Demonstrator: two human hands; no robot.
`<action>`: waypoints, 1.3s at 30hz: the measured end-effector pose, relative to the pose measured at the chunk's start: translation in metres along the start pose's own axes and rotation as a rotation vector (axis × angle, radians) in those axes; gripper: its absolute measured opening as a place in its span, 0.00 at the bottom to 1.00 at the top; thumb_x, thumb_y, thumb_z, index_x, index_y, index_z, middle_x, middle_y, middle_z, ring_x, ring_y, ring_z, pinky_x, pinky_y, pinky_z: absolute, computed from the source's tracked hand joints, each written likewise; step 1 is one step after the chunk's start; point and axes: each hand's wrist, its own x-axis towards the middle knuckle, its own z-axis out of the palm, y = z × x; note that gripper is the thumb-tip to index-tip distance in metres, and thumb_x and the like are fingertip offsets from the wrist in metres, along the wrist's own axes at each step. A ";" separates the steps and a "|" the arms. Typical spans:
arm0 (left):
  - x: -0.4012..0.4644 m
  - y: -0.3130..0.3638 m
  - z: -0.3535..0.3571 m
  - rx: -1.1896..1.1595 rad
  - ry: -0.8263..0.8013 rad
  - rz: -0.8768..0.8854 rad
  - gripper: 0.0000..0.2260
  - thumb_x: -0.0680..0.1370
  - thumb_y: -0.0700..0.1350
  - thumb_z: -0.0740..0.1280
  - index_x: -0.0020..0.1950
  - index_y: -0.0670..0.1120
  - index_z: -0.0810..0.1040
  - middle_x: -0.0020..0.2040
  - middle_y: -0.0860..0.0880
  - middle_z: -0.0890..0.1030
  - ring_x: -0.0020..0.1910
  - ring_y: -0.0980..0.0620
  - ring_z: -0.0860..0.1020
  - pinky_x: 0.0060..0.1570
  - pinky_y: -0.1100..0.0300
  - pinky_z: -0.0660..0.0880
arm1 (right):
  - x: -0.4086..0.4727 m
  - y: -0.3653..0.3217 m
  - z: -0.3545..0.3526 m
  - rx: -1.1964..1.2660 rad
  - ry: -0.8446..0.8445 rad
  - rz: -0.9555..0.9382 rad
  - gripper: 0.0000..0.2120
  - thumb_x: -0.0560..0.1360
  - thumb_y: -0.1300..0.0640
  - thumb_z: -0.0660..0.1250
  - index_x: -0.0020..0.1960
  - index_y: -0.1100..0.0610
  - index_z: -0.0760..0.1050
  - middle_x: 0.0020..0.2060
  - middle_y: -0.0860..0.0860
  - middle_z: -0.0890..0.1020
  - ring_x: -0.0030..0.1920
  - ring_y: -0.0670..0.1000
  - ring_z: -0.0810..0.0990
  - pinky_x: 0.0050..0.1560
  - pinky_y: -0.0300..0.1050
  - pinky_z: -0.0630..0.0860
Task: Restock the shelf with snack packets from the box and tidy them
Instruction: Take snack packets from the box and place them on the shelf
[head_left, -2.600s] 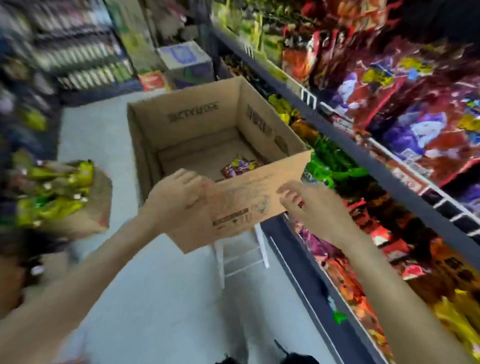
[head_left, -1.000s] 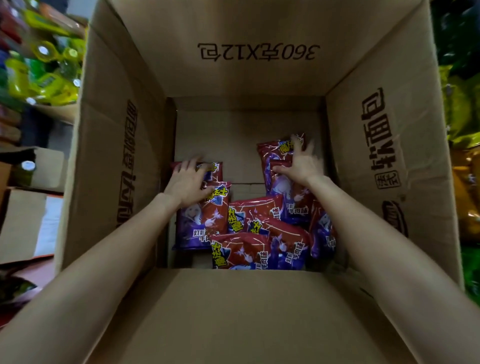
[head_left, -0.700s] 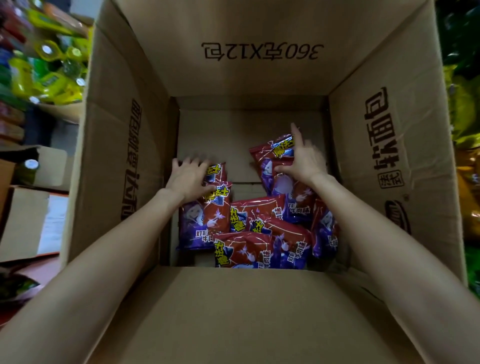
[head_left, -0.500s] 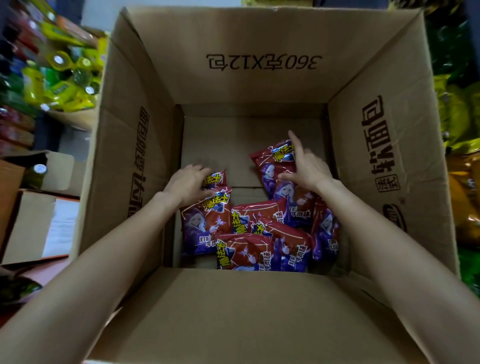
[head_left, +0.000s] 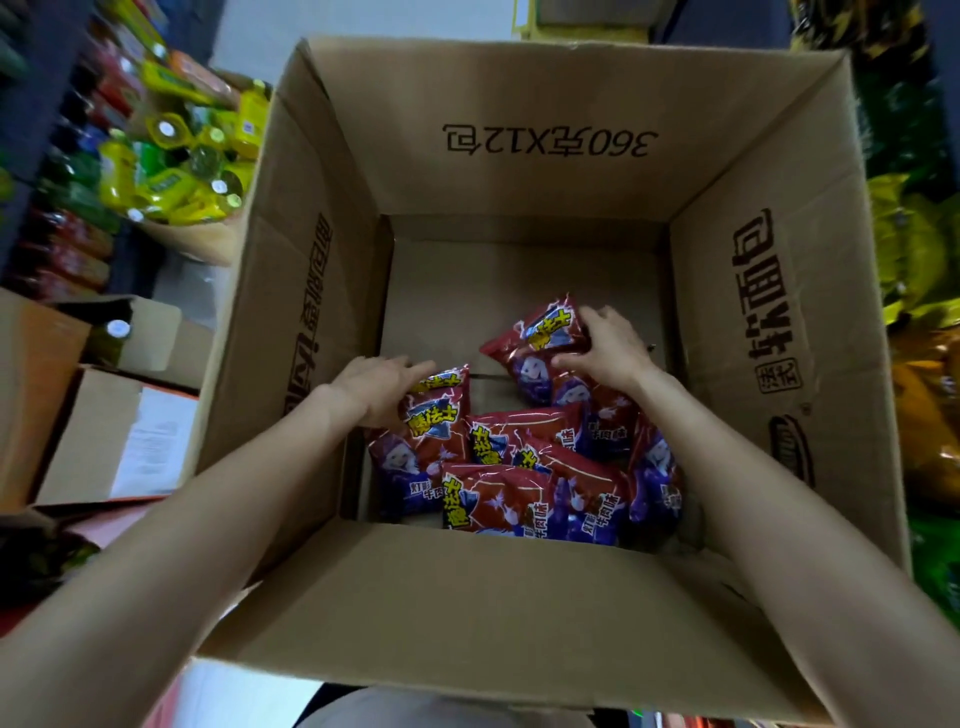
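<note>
I look straight down into a big open cardboard box (head_left: 519, 171). Several red and purple snack packets (head_left: 524, 483) lie on its floor, mostly toward the near right. My left hand (head_left: 376, 387) grips the top edge of the leftmost packet (head_left: 426, 431). My right hand (head_left: 605, 351) curls round the upper end of the far packet (head_left: 540, 343), which is tilted up off the pile. Both forearms reach down into the box.
Left of the box stand a carton of yellow-green bottles (head_left: 176, 161) and lower cardboard cartons (head_left: 104, 415). Green and yellow snack bags (head_left: 919, 249) fill the shelf on the right. The far half of the box floor is bare cardboard.
Both hands went from the box rim down inside it. Over the last second they closed on a packet each and the right one drew its packet up and nearer.
</note>
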 end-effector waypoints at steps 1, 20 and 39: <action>-0.003 0.000 0.000 0.002 0.039 0.013 0.38 0.72 0.57 0.71 0.75 0.53 0.53 0.64 0.46 0.72 0.59 0.46 0.74 0.53 0.52 0.72 | -0.002 -0.003 0.001 0.007 -0.013 -0.024 0.32 0.73 0.50 0.70 0.73 0.53 0.62 0.73 0.58 0.63 0.73 0.58 0.60 0.71 0.56 0.60; -0.141 0.017 -0.093 -1.183 0.987 0.376 0.20 0.66 0.40 0.77 0.54 0.51 0.76 0.47 0.62 0.81 0.49 0.66 0.79 0.49 0.71 0.74 | -0.181 -0.069 -0.075 0.346 1.025 -0.108 0.12 0.80 0.50 0.60 0.55 0.59 0.73 0.44 0.47 0.79 0.44 0.46 0.76 0.43 0.42 0.68; -0.263 0.185 -0.083 -1.119 0.487 1.098 0.17 0.64 0.50 0.76 0.50 0.61 0.78 0.47 0.57 0.83 0.47 0.57 0.81 0.50 0.57 0.76 | -0.509 -0.070 0.065 0.597 1.469 0.526 0.09 0.82 0.51 0.56 0.54 0.55 0.70 0.35 0.48 0.76 0.38 0.45 0.76 0.40 0.45 0.64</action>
